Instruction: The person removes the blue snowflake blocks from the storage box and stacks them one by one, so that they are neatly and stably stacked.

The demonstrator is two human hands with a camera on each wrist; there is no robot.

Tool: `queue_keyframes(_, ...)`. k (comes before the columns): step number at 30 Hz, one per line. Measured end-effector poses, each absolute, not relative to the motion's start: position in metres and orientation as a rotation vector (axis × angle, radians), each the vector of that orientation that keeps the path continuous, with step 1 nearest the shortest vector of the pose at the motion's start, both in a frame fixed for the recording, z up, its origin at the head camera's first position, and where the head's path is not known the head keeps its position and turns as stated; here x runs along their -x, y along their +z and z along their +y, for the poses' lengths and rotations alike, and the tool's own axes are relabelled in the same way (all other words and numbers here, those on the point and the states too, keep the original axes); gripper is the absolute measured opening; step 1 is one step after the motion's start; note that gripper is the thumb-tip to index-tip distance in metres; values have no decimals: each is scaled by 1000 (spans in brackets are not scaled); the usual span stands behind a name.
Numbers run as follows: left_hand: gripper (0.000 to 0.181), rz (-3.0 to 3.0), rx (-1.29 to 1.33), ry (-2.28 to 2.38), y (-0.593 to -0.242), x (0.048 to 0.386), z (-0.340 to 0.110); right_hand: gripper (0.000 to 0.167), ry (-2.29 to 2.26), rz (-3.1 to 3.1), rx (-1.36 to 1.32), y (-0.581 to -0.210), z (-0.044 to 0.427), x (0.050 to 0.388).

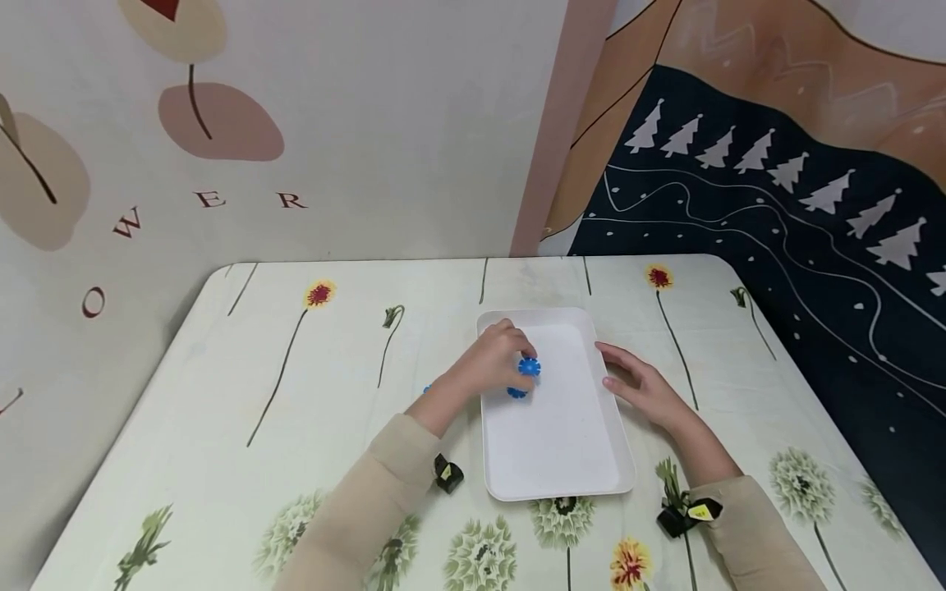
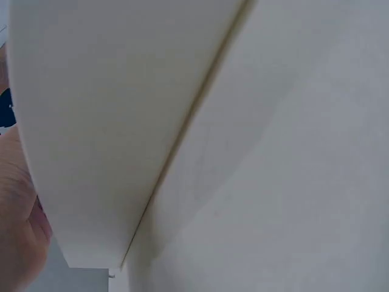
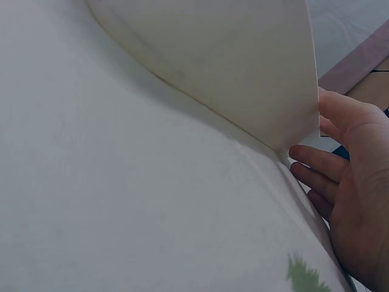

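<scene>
A white rectangular tray [image 1: 557,460] rests on the table, its side wall [image 2: 103,140] filling much of the left wrist view. Over its left part, my left hand [image 1: 497,359] pinches a blue snowflake-shaped plastic disc [image 1: 529,367] between thumb and fingers. A second blue disc [image 1: 517,393] shows just under the thumb; whether it is held or lies in the tray, I cannot tell. At the tray's right rim is my right hand [image 1: 645,392], its fingers loosely spread and fingertips [image 3: 298,152] at the outer wall, holding nothing.
Another blue piece [image 1: 427,389] lies left of the tray, mostly hidden by the left forearm. The table [image 1: 355,460] has a flower-printed cloth and meets a patterned wall [image 1: 414,164] behind. Black wrist devices [image 1: 447,474] sit at both sleeves.
</scene>
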State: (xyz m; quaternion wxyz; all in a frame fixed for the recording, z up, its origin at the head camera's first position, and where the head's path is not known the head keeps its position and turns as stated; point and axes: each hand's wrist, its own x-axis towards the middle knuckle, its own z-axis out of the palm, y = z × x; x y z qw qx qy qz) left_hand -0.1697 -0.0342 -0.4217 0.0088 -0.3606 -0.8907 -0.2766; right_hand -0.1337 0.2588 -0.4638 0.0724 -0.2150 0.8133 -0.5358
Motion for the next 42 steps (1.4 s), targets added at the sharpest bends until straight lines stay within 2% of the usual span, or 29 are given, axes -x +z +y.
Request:
queue_keyframes(16, 29, -2757, 932, -997, -408, 145, -60, 55, -1599, 2442, 635, -463, 259, 133)
queue_keyframes(42, 27, -2604, 840, -1044, -412, 116, -108, 54, -1610, 2448, 647, -464, 259, 134)
